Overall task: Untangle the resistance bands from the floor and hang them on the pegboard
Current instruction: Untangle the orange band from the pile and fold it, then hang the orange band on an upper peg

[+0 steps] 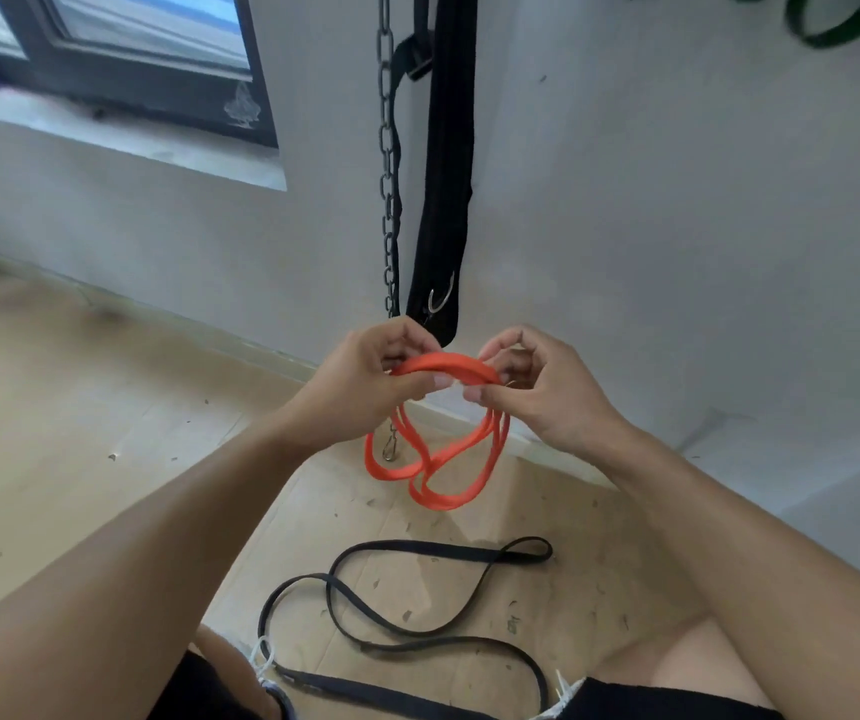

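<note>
Fingers and thumbs of both hands pinch the bunched top of the orange band (448,370), the left hand (365,381) gripping its left end and the right hand (537,392) its right, so the held stretch runs side to side between them at chest height. Its twisted loops hang straight down below the hands, clear of the floor, and neither hand is nearer. A black band (417,605) lies looped on the cardboard (599,563) below, near the knees.

Looped orange band (433,449) aloft; black band (417,595) on floor.
</note>
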Demonstrator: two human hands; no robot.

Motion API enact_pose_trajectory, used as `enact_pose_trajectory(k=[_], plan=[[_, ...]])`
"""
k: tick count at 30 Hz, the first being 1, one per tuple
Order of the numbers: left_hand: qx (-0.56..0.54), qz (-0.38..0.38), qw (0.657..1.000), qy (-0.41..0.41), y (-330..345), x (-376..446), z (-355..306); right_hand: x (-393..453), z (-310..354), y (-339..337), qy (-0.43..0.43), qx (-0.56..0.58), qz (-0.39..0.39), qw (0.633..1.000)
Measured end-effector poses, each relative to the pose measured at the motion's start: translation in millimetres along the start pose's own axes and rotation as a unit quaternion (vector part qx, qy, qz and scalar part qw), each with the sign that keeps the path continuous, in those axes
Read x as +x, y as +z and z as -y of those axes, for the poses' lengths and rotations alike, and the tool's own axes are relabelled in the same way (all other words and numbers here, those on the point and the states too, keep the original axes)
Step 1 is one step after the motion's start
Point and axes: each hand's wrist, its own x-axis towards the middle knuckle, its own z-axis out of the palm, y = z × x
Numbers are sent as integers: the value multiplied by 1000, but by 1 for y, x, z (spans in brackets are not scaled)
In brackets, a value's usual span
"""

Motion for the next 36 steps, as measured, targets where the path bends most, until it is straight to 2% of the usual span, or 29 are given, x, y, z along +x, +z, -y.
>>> enact_pose_trajectory(k=[4, 7, 13, 19, 36], plan=[[-40, -31, 999, 14, 3, 5, -18, -1, 18, -17, -3, -58, -8, 998], [-31, -45, 998, 33, 3, 11, -35, -4, 41, -33, -11, -89, -43, 995], [74, -67, 988, 122, -4, 28, -87, -6, 94, -67, -47, -161, -85, 982], [201, -50, 960, 188, -21, 49, -148, -3, 147, -102, -42, -241, -77, 967], [252, -65, 922, 288, -54, 85, -271, 8, 234, -153, -120, -209, -122, 963]])
